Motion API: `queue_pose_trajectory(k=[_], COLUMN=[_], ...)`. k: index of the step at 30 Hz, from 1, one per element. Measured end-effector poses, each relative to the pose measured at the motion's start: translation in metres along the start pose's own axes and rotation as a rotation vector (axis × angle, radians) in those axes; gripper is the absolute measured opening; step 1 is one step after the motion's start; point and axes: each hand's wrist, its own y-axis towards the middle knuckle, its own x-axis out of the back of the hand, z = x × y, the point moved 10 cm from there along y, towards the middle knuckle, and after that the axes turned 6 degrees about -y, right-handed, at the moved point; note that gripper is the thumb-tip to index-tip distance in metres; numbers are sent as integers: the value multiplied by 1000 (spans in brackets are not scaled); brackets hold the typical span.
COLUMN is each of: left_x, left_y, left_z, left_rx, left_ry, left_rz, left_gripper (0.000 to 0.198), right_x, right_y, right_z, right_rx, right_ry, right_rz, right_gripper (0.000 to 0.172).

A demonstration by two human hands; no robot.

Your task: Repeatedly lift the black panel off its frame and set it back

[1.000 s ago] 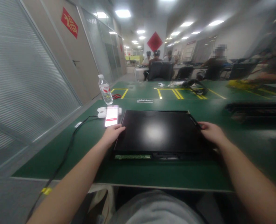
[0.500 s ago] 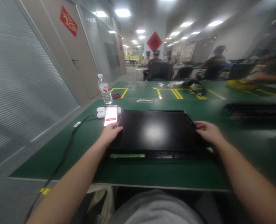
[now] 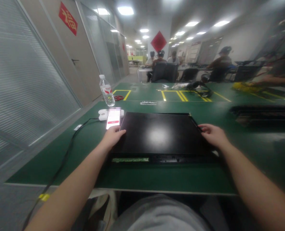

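Note:
A glossy black flat screen panel [image 3: 156, 128] lies in front of me, a ceiling light mirrored in its middle. My left hand [image 3: 113, 135] grips its left edge, thumb on top and the other fingers hidden beneath. At the right edge my right hand [image 3: 211, 134] is closed, fingertips curled against the rim. Under the panel's near edge shows a dark frame [image 3: 166, 159] with a green circuit board strip [image 3: 130, 159] at its left. How far the panel is raised off this frame, I cannot tell.
A lit phone [image 3: 113, 118] leans on a white device [image 3: 102, 114] with a black cable [image 3: 70, 150]. Behind stand a water bottle [image 3: 107, 91] and red-handled scissors [image 3: 118, 98]. Stacked black panels [image 3: 260, 115] lie right on the green table [image 3: 171, 179]. A headset-like black object [image 3: 200, 88] sits farther back.
The whole view has shifted slightly. Both hands keep their places on the panel's edges, and the panel shows no clear movement against the table.

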Motion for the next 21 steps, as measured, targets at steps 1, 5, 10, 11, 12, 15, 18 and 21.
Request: queue_pose_trajectory(k=[1, 5, 10, 11, 12, 15, 18, 21], left_x=[0, 4, 4, 4, 3, 2, -1, -4], left_y=[0, 0, 0, 0, 0, -1, -2, -3], left_z=[1, 2, 3, 4, 5, 7, 6, 3], left_rx=[6, 29, 45, 48, 51, 62, 59, 49], left_ry=[5, 32, 13, 6, -4, -56, -123, -230], left_rz=[0, -28, -26, -27, -27, -19, 5, 31], left_gripper=[8, 7, 7, 7, 7, 12, 22, 35], right_x=[0, 0, -2, -3, -4, -4, -3, -5], right_y=[0, -1, -1, 0, 0, 2, 4, 5], right_z=[0, 4, 0, -1, -2, -4, -7, -10], right_rx=[-3, 1, -52, -64, -72, -73, -69, -74], right_ry=[4, 22, 55, 63, 68, 63, 42, 62], right_rz=[3, 5, 29, 40, 50, 52, 33, 29], right_gripper=[42, 40, 39, 39, 40, 40, 40, 41])
